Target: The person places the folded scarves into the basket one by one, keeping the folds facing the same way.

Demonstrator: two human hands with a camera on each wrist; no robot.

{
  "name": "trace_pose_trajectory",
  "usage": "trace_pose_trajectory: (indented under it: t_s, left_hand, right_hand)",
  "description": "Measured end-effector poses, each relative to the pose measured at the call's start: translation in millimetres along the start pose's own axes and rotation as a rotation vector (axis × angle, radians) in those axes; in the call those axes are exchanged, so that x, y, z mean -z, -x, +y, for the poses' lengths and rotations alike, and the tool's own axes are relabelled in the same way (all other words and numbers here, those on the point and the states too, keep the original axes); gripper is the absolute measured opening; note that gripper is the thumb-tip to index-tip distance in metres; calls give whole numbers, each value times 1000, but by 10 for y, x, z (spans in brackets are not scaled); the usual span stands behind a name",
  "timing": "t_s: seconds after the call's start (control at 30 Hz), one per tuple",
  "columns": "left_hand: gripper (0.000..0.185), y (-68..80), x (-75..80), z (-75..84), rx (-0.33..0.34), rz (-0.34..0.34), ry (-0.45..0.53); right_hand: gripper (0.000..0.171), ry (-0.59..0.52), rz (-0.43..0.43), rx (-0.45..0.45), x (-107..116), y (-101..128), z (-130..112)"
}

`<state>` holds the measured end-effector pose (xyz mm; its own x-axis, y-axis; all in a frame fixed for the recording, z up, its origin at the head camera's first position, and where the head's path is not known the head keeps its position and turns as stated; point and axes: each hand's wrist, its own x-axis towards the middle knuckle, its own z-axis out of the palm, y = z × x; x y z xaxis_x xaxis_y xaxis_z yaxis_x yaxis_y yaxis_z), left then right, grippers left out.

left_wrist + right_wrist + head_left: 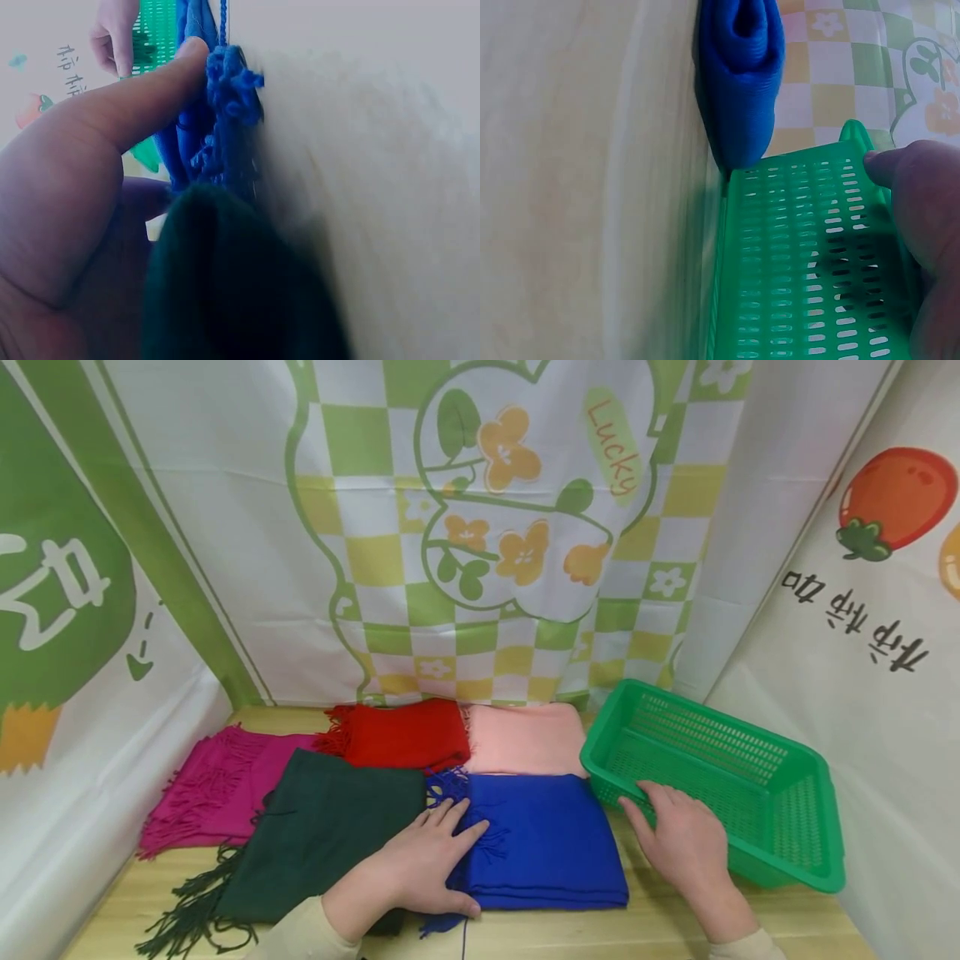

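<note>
A folded blue scarf (543, 843) lies at the front middle, its fringe on the left side. My left hand (431, 864) rests on that fringed edge with its fingers spread; in the left wrist view the thumb (150, 105) touches the blue fabric (191, 142). Beside it on the left is a folded dark green scarf (330, 827), partly under the left wrist. On the right, my right hand (682, 839) grips the near left rim of a green plastic basket (795, 810), the thumb outside and the fingers over the edge.
Behind lie a folded red scarf (408, 732) and a pink one (528, 739). A magenta fringed scarf (232, 785) is at the far left. All sit on a wooden table (555, 935), with printed curtains (375, 468) hanging at the back and both sides.
</note>
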<state>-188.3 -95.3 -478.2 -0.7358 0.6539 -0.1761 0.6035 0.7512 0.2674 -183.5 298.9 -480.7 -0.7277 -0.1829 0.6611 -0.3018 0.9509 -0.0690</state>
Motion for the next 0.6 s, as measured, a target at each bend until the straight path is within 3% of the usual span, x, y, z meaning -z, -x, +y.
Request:
trace_pose_trajectory:
  t_s: [0.2, 0.6]
  left_hand:
    - [110, -23, -17, -7, 11, -12, -1]
    - [110, -27, -23, -6, 16, -12, 4]
  right_hand:
    - [38, 1, 63, 35, -38, 7, 28]
    - [34, -7, 96, 57, -34, -3, 52]
